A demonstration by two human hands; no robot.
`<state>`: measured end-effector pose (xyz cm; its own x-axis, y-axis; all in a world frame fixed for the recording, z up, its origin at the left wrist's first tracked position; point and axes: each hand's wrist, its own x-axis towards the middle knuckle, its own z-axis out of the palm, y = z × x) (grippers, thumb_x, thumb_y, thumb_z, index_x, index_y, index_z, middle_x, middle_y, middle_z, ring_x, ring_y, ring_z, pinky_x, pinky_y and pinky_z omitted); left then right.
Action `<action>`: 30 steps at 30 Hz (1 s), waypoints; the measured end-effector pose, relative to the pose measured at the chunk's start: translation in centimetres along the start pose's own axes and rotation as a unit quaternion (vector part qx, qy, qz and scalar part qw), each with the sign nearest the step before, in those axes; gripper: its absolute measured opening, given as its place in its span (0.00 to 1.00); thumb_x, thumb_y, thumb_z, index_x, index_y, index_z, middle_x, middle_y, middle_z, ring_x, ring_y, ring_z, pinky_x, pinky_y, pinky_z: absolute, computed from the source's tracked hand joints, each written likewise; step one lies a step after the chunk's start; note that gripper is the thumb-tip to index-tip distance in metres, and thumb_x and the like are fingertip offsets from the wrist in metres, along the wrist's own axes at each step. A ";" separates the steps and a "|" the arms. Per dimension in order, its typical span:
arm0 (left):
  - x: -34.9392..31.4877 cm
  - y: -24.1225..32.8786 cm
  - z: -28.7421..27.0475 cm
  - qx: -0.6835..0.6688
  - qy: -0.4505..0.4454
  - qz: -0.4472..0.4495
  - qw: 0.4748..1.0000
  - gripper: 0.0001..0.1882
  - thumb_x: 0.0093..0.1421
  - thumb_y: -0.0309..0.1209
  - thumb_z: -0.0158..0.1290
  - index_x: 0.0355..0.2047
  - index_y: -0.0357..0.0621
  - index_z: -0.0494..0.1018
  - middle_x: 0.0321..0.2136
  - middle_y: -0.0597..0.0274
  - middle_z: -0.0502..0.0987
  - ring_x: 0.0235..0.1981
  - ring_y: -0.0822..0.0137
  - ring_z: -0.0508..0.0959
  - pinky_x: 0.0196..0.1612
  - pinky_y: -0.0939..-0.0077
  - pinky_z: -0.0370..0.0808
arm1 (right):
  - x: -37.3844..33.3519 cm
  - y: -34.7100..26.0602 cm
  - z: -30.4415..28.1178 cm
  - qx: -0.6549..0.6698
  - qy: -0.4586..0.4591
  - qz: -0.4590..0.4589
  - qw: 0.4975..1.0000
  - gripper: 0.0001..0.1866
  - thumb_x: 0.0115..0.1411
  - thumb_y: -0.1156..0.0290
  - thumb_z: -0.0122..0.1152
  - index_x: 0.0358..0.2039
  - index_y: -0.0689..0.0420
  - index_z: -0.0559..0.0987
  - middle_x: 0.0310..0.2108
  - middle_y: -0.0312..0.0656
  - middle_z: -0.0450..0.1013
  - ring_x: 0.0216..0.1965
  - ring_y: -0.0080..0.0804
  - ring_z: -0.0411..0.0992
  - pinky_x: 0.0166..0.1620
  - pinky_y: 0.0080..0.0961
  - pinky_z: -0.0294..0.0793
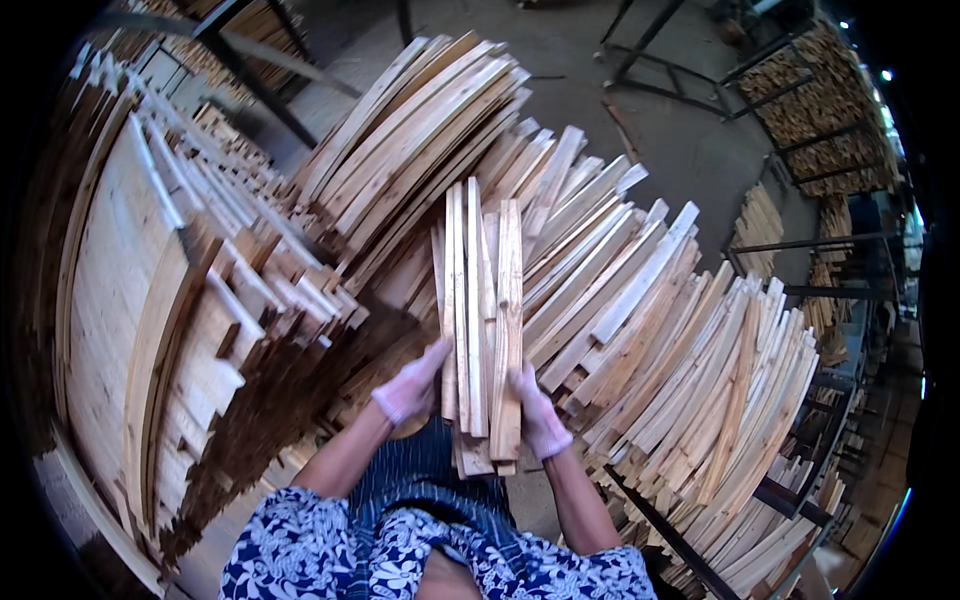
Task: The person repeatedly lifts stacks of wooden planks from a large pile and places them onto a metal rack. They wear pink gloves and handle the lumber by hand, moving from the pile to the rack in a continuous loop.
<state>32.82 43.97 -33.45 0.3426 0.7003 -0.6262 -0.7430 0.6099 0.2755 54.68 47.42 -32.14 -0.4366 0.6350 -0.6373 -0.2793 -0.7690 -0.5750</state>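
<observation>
A bundle of wooden strips (pixel 480 330) stands out in front of my body, its pieces lying lengthwise and uneven at both ends. My left hand (pixel 412 384), in a pale pinkish-white glove, presses the bundle's left side. Against the right side my gloved right hand (pixel 540 412) is closed, with its fingers partly hidden behind the wood. Between them the strips are squeezed together. Just beyond and to the right lies a long pile of loose strips (pixel 640 290), close to the bundle's far end.
On the left rises a tall stack of boards (pixel 110 290) with jagged ends. Another heap of strips (pixel 420 130) lies ahead. Dark metal frames (pixel 665 60) stand on the concrete floor (pixel 570 50). A rack of packed wood (pixel 810 110) is at the far right.
</observation>
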 end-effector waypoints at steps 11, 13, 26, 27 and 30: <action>-0.6 -4.0 1.4 0.108 0.063 -0.022 0.992 0.59 0.53 0.55 0.70 0.68 0.31 0.47 0.56 0.42 0.69 0.56 0.54 0.76 0.56 0.57 0.80 | -3.8 -0.5 4.1 -0.037 0.010 -0.042 0.998 0.45 0.60 0.72 0.60 0.74 0.51 0.49 0.60 0.52 0.68 0.55 0.47 0.75 0.53 0.40 0.82; -0.6 -4.6 2.2 0.154 0.041 -0.011 0.987 0.62 0.53 0.57 0.69 0.70 0.31 0.43 0.57 0.43 0.69 0.58 0.56 0.75 0.57 0.60 0.78 | -6.4 -2.4 5.4 -0.081 0.038 -0.063 0.994 0.45 0.60 0.72 0.61 0.74 0.53 0.50 0.59 0.51 0.69 0.53 0.42 0.75 0.54 0.36 0.81; -32.5 12.3 13.5 0.268 0.136 0.617 0.728 0.69 0.50 0.47 0.72 0.74 0.34 0.32 0.70 0.36 0.50 0.73 0.49 0.49 0.74 0.62 0.51 | -10.9 -10.6 32.9 -0.314 -0.281 -0.319 0.849 0.52 0.57 0.70 0.69 0.76 0.55 0.48 0.70 0.45 0.58 0.66 0.40 0.63 0.68 0.39 0.63; -35.4 13.0 12.7 0.299 0.204 0.598 0.715 0.69 0.49 0.44 0.72 0.74 0.35 0.33 0.69 0.36 0.50 0.73 0.49 0.50 0.74 0.63 0.52 | -10.8 -9.9 35.4 -0.330 -0.287 -0.296 0.849 0.50 0.59 0.71 0.68 0.76 0.56 0.49 0.68 0.46 0.61 0.65 0.38 0.64 0.67 0.38 0.64; -42.0 16.0 9.6 0.265 0.308 0.616 0.675 0.66 0.47 0.44 0.72 0.74 0.32 0.39 0.64 0.36 0.61 0.65 0.50 0.65 0.66 0.64 0.68 | -11.0 -7.0 44.9 -0.332 -0.424 -0.273 0.797 0.37 0.66 0.73 0.59 0.72 0.58 0.55 0.62 0.46 0.67 0.58 0.34 0.71 0.60 0.31 0.73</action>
<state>12.04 27.87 4.30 -0.7729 0.6095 0.1767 0.1195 -0.1337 0.9838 23.04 42.54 1.91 -0.9052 0.3667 0.2147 -0.2338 -0.0079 -0.9723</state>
